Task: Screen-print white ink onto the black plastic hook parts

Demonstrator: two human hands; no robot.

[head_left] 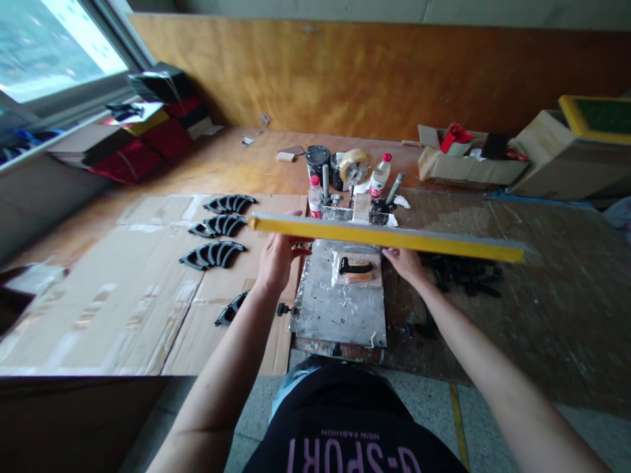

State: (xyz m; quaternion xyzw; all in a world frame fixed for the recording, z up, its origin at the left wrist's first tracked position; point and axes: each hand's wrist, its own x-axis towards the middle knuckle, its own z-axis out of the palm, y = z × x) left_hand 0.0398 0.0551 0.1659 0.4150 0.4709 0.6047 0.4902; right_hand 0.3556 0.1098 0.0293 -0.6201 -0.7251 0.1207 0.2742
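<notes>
Workbench (pixel 217 161) | yellow frame (pixel 340 232) over metal plate (pixel 340 315), extending beyond both grips | left hand (pixel 279 257), right hand (pixel 405 264) grasping it

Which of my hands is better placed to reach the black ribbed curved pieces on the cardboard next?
Probably your left hand: it's beside those pieces; your right hand is across the grey metal plate.

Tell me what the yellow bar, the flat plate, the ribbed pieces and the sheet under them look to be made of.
Yellow bar: even yellow colour, perhaps paint; wood or metal, unclear.
Flat plate: probably metal, from its dull grey, scuffed face.
Ribbed pieces: likely molded black plastic, given the repeated ribs and soft sheen.
Sheet: matte brown cardboard, taped and creased.
</notes>
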